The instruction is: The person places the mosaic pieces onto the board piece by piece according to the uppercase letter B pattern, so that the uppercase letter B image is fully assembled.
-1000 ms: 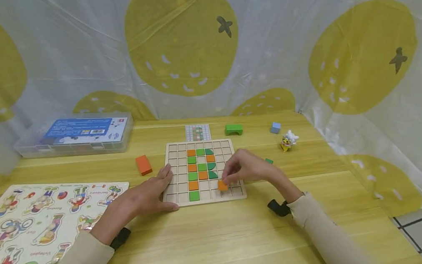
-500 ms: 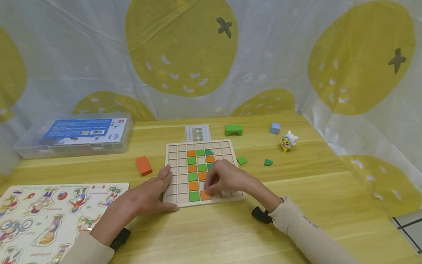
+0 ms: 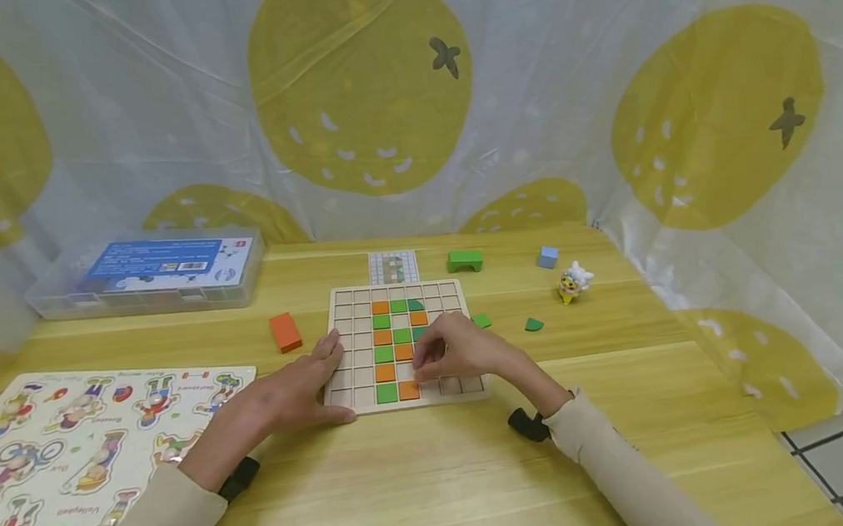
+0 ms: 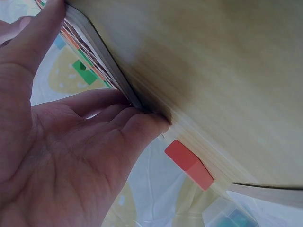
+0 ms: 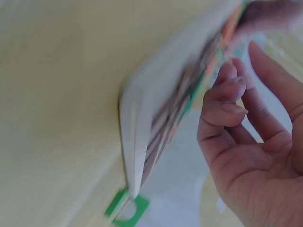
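A wooden grid board [image 3: 364, 375] lies flat on the table, bearing orange, light green and dark green tiles. My left hand [image 3: 293, 394] rests against its near left corner, fingers along the left edge and thumb at the near edge. Over the lower middle of the board, my right hand [image 3: 462, 347] has its fingertips beside an orange tile [image 3: 408, 390] in the bottom row. In the right wrist view, thumb and fingers [image 5: 225, 111] are bent and apart, with nothing visible between them. Part of the board's right side is hidden under this hand.
Behind the board lies a printed pattern card [image 3: 392, 266]. Loose pieces include a green arch block [image 3: 465, 260], a blue cube [image 3: 548, 256] and a green quarter-round tile [image 3: 534, 324]. An orange-red block [image 3: 285, 332], picture puzzle [image 3: 69, 444] and plastic case [image 3: 144, 275] are leftward.
My right hand moved left carrying the orange tile, which now sits in the bottom row next to a green one. Its fingertips have since come off the tile slightly. The left hand stayed put.
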A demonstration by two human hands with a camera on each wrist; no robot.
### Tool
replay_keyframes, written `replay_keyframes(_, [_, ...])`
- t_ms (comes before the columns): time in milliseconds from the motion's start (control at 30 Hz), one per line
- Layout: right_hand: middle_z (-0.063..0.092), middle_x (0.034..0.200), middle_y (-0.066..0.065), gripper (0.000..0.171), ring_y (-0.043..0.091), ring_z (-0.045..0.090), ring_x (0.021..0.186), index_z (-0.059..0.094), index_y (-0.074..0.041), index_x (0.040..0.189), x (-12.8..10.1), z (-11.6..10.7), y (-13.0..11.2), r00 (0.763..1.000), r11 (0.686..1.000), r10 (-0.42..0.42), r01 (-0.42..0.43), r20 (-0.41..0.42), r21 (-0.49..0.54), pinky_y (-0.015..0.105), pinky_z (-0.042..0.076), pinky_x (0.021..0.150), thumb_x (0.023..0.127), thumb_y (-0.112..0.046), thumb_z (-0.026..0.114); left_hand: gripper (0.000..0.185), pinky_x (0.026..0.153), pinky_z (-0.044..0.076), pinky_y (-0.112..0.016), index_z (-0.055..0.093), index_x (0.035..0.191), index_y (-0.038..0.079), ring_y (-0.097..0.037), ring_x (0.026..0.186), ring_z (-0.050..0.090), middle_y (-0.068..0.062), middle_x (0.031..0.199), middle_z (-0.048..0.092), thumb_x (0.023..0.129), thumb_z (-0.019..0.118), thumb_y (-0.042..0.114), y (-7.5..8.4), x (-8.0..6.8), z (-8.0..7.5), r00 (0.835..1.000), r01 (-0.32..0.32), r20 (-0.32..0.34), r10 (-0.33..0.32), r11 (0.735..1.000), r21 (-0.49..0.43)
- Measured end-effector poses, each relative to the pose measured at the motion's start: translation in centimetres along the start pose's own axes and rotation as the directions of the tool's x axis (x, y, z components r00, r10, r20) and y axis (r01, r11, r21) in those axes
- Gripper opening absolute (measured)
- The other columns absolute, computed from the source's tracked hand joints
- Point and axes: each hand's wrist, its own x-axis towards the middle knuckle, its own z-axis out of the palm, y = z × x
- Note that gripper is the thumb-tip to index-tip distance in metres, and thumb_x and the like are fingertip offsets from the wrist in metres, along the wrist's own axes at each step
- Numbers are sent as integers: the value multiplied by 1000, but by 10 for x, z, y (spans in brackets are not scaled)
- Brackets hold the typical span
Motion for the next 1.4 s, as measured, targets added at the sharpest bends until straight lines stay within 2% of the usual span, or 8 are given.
replay_keyframes(133, [77, 88, 0, 5, 12, 68, 78, 82, -4, 97, -11, -28, 19, 999, 1000, -11, 12, -37, 28, 27, 58, 75, 96, -8, 82, 111, 127, 27, -63, 22, 165, -15, -51, 161, 19, -32, 176, 7, 94, 85, 43, 0, 0, -1, 1000, 6, -1, -6, 1000, 6])
replay_keyframes(233, [78, 93, 4, 8, 17, 68, 83, 82, 0, 102, -21, -48, 38, 995, 999, 23, -20, -98, 27, 32, 59, 78, 96, -5, 82, 111, 127, 27, -63, 22, 165, -14, -51, 161, 20, -32, 176, 7, 94, 85, 44, 0, -1, -2, 1000, 5, 1, -5, 1000, 10])
replay_keyframes(400, [78, 108, 18, 22, 30, 72, 92, 79, 6, 114, -30, -65, 65, 984, 997, 72, -67, -164, 37, 43, 61, 85, 93, 1, 83, 113, 127, 27, -63, 22, 165, -14, -51, 161, 19, -32, 176, 7, 93, 85, 44, 1, -2, -2, 1000, 4, 2, -4, 1000, 8])
replay_keyframes(533, [77, 114, 22, 30, 34, 73, 95, 77, 7, 121, -32, -68, 77, 976, 994, 113, -109, -186, 32, 46, 61, 90, 91, 4, 83, 112, 127, 26, -63, 21, 165, -14, -50, 162, 18, -31, 177, 7, 93, 85, 44, 1, -2, -2, 1000, 9, 3, -9, 1000, 3])
replay_keyframes(767, [78, 115, 20, 28, 26, 70, 92, 78, 7, 118, -34, -66, 88, 964, 979, 203, -201, -169, 30, 34, 58, 81, 92, 0, 84, 111, 127, 26, -63, 22, 165, -13, -51, 162, 19, -31, 177, 7, 94, 84, 44, 0, -1, -3, 1000, 8, 5, -8, 1000, 3])
replay_keyframes(967, [76, 98, 14, 17, 19, 65, 83, 79, 5, 106, -33, -64, 89, 963, 976, 216, -213, -161, 33, 28, 53, 73, 92, -1, 85, 111, 128, 25, -63, 21, 166, -12, -50, 162, 18, -30, 177, 6, 94, 84, 44, 1, 1, -1, 1000, 11, 8, -11, 1000, 3])
replay_keyframes(1133, [73, 89, 11, 15, 15, 59, 76, 77, 5, 99, -32, -62, 86, 957, 969, 248, -244, -152, 45, 24, 49, 66, 89, -1, 87, 112, 128, 25, -63, 21, 166, -13, -50, 162, 18, -30, 177, 6, 93, 85, 44, 0, 0, -1, 1000, 11, 8, -11, 1000, 2])
replay_keyframes(1400, [79, 91, 12, 6, 18, 71, 80, 79, 3, 95, -35, -64, 82, 950, 974, 224, -215, -216, 65, 28, 57, 73, 93, -1, 83, 112, 127, 26, -63, 21, 165, -13, -51, 162, 18, -31, 177, 7, 93, 85, 44, 1, 0, 0, 1000, 11, 9, -11, 1000, -5])
